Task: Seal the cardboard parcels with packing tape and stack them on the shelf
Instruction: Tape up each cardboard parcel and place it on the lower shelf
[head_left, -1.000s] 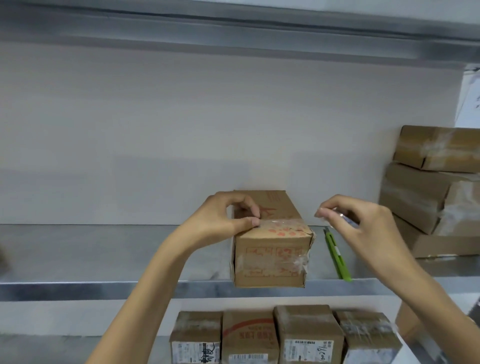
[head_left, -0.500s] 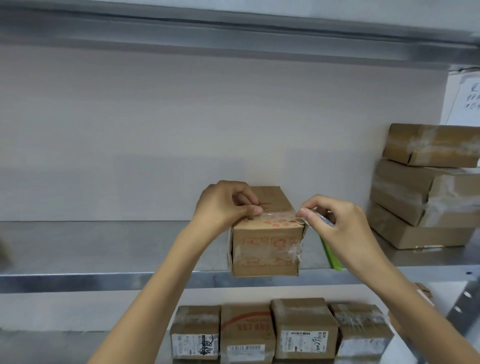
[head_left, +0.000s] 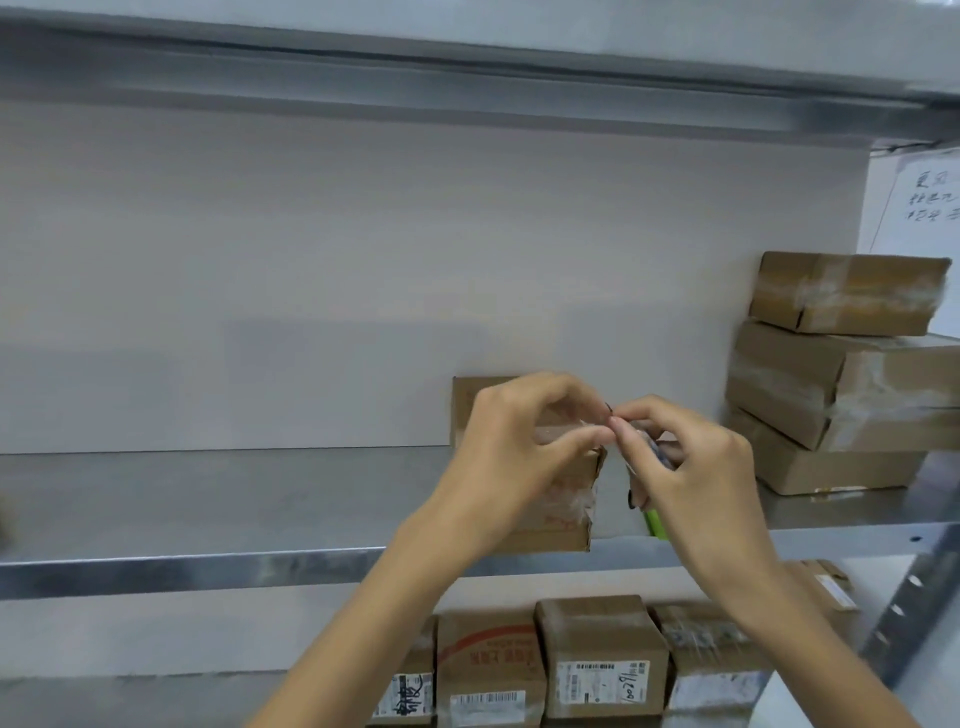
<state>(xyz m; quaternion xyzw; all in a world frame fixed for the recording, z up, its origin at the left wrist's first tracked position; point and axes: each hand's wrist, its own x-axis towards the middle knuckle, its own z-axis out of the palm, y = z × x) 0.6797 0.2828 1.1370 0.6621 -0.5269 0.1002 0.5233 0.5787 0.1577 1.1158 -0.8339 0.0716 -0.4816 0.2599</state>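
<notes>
One brown cardboard parcel (head_left: 550, 530) sits at the frame's centre on the metal shelf (head_left: 208, 499). Its front is bound with crinkled clear tape (head_left: 574, 501), and its lower right corner is ragged. Two hands meet at its top right edge. The left hand (head_left: 511, 457) curls over the parcel, thumb and forefinger pinching the tape. The right hand (head_left: 696, 478), fingers curled, pinches the same strip. One green object (head_left: 655, 522) lies beneath it. Three taped boxes (head_left: 841, 364) are stacked at right, and four labelled boxes (head_left: 602, 654) stand in a row at bottom centre.
</notes>
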